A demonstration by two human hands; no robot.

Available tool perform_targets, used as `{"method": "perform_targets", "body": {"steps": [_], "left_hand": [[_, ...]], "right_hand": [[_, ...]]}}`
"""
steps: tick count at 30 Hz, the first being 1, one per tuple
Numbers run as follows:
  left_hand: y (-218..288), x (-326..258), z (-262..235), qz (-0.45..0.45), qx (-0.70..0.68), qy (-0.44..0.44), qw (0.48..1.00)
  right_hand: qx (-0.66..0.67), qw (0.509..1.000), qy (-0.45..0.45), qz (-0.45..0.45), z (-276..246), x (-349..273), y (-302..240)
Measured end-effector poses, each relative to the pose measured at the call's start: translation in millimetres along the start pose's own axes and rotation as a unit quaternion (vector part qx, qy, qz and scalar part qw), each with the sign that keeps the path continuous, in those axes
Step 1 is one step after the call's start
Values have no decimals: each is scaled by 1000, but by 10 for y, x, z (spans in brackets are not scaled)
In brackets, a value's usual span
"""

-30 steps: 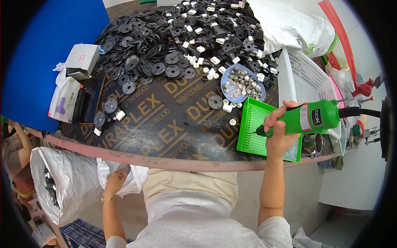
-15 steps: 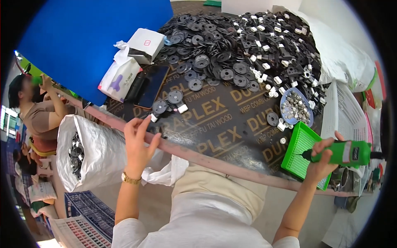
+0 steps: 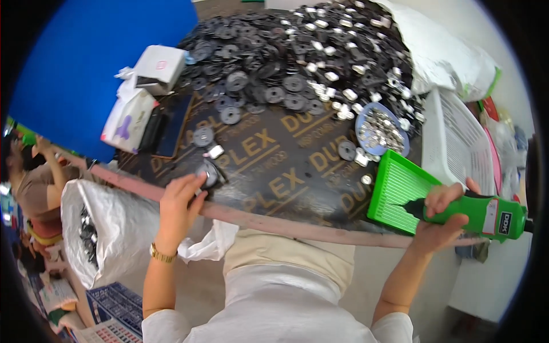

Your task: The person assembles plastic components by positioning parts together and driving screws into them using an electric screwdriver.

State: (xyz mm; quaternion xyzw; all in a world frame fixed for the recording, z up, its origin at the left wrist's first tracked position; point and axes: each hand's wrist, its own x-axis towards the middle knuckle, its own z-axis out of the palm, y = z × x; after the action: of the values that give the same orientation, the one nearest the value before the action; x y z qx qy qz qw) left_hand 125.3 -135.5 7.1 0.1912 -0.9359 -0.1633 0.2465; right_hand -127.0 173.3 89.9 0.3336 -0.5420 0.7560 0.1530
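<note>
Head view, left to right. Silver woven sack point(image 3: 106, 228) hangs off the left of the table's near edge, dark discs inside; a white box point(image 3: 157, 66) and a white packet point(image 3: 127, 114) sit by the left edge. Left hand point(image 3: 178, 203) rests on the near edge of the dark printed table point(image 3: 274, 171), fingertips closed on a black disc with a metal part point(image 3: 209, 173). More discs lie singly just beyond it; the large heap of discs and metal clips point(image 3: 303, 63) fills the far side. Judgement: only a small share processed, bulk of the heap left. Blue bowl of metal pieces point(image 3: 382, 130) toward the right. Green tray point(image 3: 400, 197) at the near right corner. Right hand point(image 3: 440, 220) grips a green power screwdriver point(image 3: 480, 214), tip over the tray, well apart from the disc.
</note>
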Motion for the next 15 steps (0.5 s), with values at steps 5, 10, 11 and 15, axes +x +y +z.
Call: {"method": "perform_targets", "body": {"steps": [5, 10, 11, 15], "left_hand": [[817, 65, 488, 133, -74, -40, 988], [1610, 232, 920, 216, -45, -75, 972], [1673, 229, 957, 220, -33, -69, 972], [1668, 267, 903, 221, -27, -83, 971]], "right_hand": [[81, 994, -65, 25, 257, -53, 97], [91, 990, -88, 63, 509, -96, 177], [90, 989, -99, 69, 547, -103, 178], [108, 982, -131, 77, 578, -103, 234]]}}
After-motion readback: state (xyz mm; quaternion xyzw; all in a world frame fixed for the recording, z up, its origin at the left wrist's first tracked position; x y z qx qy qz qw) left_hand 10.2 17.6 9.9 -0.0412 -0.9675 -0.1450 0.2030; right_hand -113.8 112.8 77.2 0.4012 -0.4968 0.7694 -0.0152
